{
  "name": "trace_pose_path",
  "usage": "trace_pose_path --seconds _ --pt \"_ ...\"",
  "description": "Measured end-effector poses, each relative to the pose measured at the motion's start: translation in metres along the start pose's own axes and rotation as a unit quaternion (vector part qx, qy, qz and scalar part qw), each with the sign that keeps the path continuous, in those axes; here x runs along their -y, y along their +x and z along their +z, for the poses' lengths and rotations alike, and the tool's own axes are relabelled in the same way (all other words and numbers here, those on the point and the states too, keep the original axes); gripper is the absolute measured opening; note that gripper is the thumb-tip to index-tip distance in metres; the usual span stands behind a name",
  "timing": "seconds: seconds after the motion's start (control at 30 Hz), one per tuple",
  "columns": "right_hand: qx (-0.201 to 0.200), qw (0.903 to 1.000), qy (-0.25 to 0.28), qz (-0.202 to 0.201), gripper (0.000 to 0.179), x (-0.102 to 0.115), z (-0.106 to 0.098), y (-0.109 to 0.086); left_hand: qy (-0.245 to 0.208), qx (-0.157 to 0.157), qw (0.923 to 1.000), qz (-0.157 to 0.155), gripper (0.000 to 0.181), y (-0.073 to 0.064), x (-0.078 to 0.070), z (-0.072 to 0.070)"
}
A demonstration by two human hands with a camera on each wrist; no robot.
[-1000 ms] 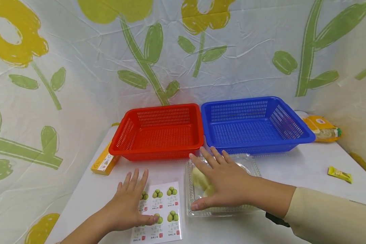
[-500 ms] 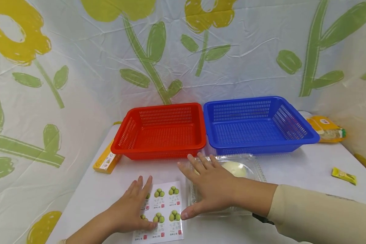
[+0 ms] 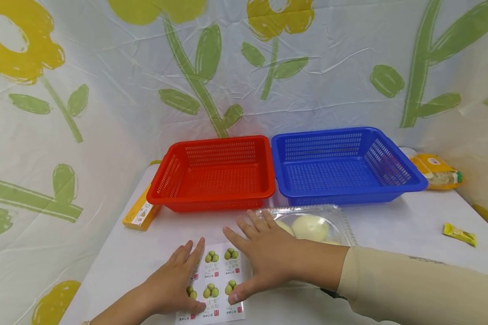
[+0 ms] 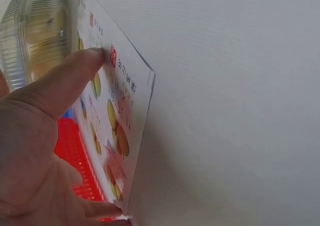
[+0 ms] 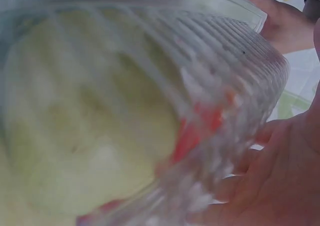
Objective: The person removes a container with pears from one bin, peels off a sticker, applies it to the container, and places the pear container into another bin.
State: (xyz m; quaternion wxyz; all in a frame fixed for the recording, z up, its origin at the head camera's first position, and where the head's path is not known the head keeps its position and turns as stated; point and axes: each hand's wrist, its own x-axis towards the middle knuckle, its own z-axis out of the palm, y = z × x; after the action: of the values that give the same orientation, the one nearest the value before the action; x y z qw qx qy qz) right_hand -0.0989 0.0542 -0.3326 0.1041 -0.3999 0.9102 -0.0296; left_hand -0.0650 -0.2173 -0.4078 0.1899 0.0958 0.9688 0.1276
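Note:
A white sheet (image 3: 220, 276) of stickers with green fruit pictures lies at the front of the table. My left hand (image 3: 168, 286) is over its left part, fingers spread; in the left wrist view the thumb (image 4: 75, 75) lies across the printed face. Right of the sheet is a clear plastic clamshell box (image 3: 343, 225) with several pale round items (image 3: 310, 228) inside. My right hand (image 3: 268, 257), fingers spread and thumb out, overlaps the box's left side and the sheet's right edge. The right wrist view has its fingers beside the ribbed wall of the box (image 5: 235, 60).
Behind stand a red basket (image 3: 211, 198) and a blue basket (image 3: 349, 192), side by side. An orange box (image 3: 140, 215) lies at the left. To the right are a small yellow packet (image 3: 458, 234) and an orange bag (image 3: 435, 171). A flowered cloth (image 3: 118, 90) hangs around the table.
My right hand has moved left, from over the clear box towards the sheet, uncovering more pale items. My left hand has shifted slightly down and to the right over the sheet.

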Motion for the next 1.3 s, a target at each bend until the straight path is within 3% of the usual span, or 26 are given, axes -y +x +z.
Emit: trace_pose_path --seconds 0.33,0.6,0.7,0.9,1.13,1.3 --pt "0.004 0.9999 -0.009 -0.003 0.120 0.007 0.002 0.006 0.015 -0.017 0.9997 0.003 0.143 -0.002 -0.002 0.000" --pt "-0.004 0.9996 -0.023 -0.017 0.117 0.014 0.000 0.011 0.011 -0.049 0.9984 0.026 0.138 -0.004 -0.002 -0.001" --pt "-0.011 0.9996 -0.018 -0.018 0.114 0.015 -0.001 0.012 -0.021 -0.060 0.9977 0.023 0.134 -0.005 -0.001 -0.001" --pt "-0.045 0.9983 -0.022 -0.031 0.099 0.016 -0.002 0.016 -0.092 -0.085 0.9920 -0.018 0.125 -0.005 0.004 -0.003" --pt "-0.082 0.9954 0.019 -0.045 0.080 0.021 -0.007 0.021 -0.169 -0.090 0.9812 -0.021 0.118 -0.010 0.011 -0.021" --pt "-0.103 0.9926 0.039 -0.051 0.068 0.024 -0.008 0.024 -0.215 -0.083 0.9728 -0.022 0.126 -0.015 0.012 -0.034"
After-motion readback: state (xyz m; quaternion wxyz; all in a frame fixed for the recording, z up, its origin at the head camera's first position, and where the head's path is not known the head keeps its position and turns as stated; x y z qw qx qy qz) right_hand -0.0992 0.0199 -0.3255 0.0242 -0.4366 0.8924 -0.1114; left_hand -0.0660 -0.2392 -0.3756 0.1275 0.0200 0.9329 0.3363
